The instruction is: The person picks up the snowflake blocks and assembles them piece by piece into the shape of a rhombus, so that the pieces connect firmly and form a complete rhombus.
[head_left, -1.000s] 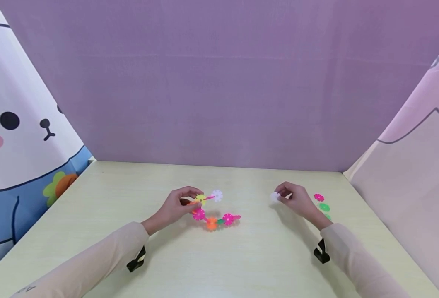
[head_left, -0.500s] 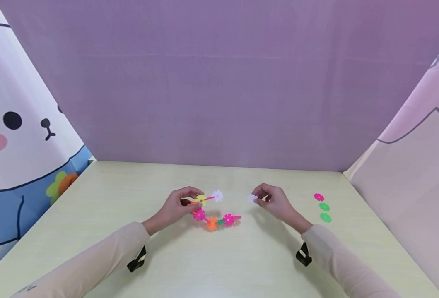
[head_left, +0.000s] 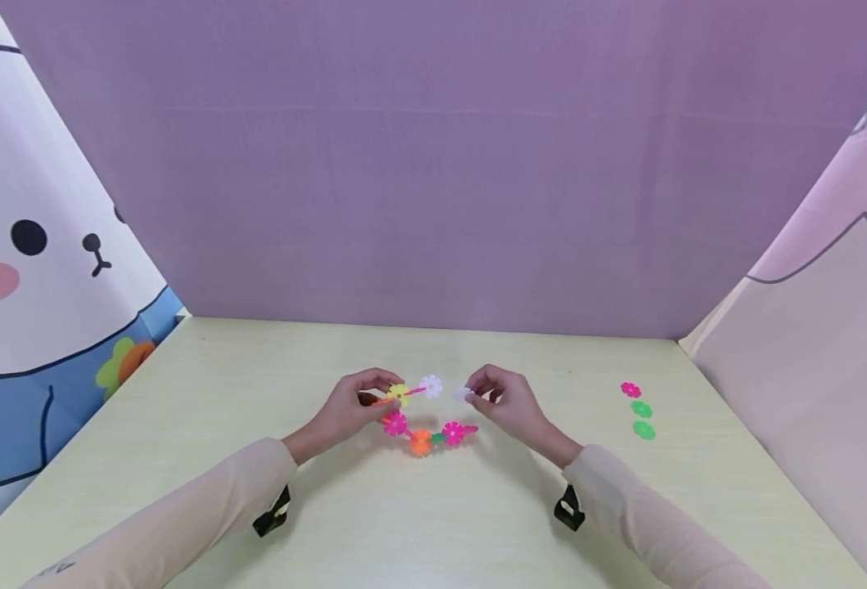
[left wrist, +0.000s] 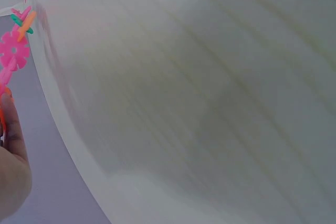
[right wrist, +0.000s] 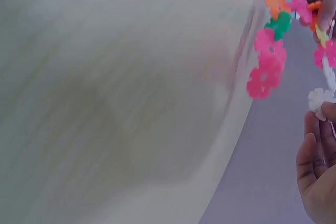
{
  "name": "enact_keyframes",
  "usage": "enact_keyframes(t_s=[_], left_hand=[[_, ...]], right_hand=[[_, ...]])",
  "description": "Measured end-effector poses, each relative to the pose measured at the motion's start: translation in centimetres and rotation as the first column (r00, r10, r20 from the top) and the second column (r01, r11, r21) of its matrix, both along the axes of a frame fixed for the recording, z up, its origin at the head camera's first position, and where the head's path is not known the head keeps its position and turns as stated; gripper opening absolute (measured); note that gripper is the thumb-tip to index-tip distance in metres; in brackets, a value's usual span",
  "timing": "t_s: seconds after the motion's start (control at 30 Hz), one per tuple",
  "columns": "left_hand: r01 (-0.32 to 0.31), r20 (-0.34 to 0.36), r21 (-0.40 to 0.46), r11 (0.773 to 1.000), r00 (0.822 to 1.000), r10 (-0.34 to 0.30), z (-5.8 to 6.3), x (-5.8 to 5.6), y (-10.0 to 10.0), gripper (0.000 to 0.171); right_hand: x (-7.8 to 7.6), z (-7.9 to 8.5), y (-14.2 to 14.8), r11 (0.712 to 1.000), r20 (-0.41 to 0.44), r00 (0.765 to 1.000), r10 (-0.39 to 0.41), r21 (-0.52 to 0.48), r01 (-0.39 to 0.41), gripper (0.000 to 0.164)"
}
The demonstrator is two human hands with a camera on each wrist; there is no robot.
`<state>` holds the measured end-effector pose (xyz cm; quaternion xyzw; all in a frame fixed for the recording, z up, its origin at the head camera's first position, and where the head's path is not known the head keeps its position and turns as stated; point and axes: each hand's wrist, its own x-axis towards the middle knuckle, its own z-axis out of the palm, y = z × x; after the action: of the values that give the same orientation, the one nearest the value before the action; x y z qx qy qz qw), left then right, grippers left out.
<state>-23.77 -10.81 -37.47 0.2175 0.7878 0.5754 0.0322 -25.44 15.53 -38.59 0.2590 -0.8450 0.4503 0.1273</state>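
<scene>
My left hand [head_left: 348,409] pinches a curved chain of flower-shaped interlocking discs [head_left: 420,442] near its yellow and orange pieces. Pink, orange and green discs curve round to the front end, and a white disc [head_left: 430,386] sits at the other end. Close by on the right, my right hand [head_left: 510,405] pinches a loose white flower disc [head_left: 463,394] between thumb and fingers. In the right wrist view this white disc [right wrist: 319,100] is near the chain's white end piece [right wrist: 328,72]; whether they touch cannot be told. The left wrist view catches part of the chain [left wrist: 14,50].
At the right of the pale wooden table [head_left: 419,523] lie a pink disc [head_left: 631,389] and two green discs [head_left: 643,429] in a row. A purple panel [head_left: 433,180] stands behind the table, and printed cloths hang at both sides.
My right hand has moved left with the white disc, from near the loose discs to beside the chain's white end. The left hand and chain have stayed almost still.
</scene>
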Motion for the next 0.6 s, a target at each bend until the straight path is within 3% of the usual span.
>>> enact_keyframes(t_s=[0.23,0.6], left_hand=[[0.004,0.0,0.009,1.0,1.0,-0.004,0.0,0.0,0.0,0.031],[0.001,-0.007,0.009,1.0,1.0,-0.001,-0.1,-0.1,0.1,0.031]], right_hand=[[0.2,-0.1,-1.2,1.0,0.002,1.0,-0.009,-0.02,0.01,0.009],[0.4,-0.4,-1.9,0.999,-0.066,0.996,-0.052,-0.007,0.052,0.01]])
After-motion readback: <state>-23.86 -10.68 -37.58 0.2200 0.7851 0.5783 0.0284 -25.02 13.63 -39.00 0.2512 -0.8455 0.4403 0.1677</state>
